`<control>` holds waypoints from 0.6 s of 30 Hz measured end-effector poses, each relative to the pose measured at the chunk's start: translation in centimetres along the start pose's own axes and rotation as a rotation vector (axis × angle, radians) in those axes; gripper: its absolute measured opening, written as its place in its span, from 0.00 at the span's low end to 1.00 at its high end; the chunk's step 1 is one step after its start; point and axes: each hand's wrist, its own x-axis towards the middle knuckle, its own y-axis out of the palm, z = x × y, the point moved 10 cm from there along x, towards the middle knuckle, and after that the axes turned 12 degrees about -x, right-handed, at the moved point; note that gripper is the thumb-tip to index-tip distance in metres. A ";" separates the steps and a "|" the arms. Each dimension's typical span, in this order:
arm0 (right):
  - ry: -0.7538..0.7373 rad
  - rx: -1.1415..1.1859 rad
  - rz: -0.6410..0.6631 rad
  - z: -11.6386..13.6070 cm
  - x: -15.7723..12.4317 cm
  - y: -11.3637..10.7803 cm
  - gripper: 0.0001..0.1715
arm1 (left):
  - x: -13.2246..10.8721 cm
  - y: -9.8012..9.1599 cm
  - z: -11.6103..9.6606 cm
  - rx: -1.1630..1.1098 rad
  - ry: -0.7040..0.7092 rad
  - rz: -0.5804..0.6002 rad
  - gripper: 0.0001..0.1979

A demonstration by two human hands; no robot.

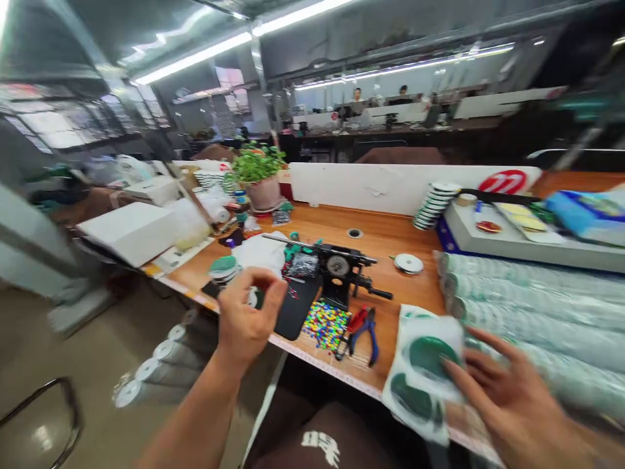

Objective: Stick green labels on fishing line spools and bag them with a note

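Observation:
My left hand [249, 319] is raised above the table's front edge, its thumb and index finger curled together into a ring. Whether anything small is between the tips cannot be made out. Behind it stands a stack of spools with a green top [223, 268]. My right hand [517, 391] grips a white sheet of round green stickers [424, 355], thumb on the front and fingers at its far edge. Between my hands stands a black hand-cranked winding device [336, 270]. In front of it lie a pile of colourful beads [326, 324] and blue-handled pliers [372, 339].
Wrapped rolls of spools [532, 306] line the right side, below a grey box [517, 238]. A spool stack [434, 205] and a single white spool [409, 263] stand further back. A potted plant [261, 185] is by the white partition [361, 185]. More rolls [161, 371] lie lower left.

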 end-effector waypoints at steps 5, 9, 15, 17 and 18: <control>-0.178 0.017 0.150 5.0 0.1 4.6 0.24 | -6.4 17.6 0.3 -0.621 -0.527 0.716 0.27; -0.500 -0.343 0.022 7.6 -0.9 4.0 0.15 | -7.8 22.5 0.3 -0.921 -0.704 0.726 0.30; -0.962 -0.830 -0.268 10.9 -2.5 3.0 0.11 | -8.1 23.7 0.2 -0.903 -0.729 0.774 0.29; -1.035 -0.882 -0.265 11.1 -2.9 3.5 0.13 | -8.6 23.9 0.2 -0.908 -0.734 0.795 0.29; -1.066 -0.894 -0.257 11.1 -3.2 3.8 0.14 | -8.9 23.9 0.2 -0.909 -0.737 0.802 0.29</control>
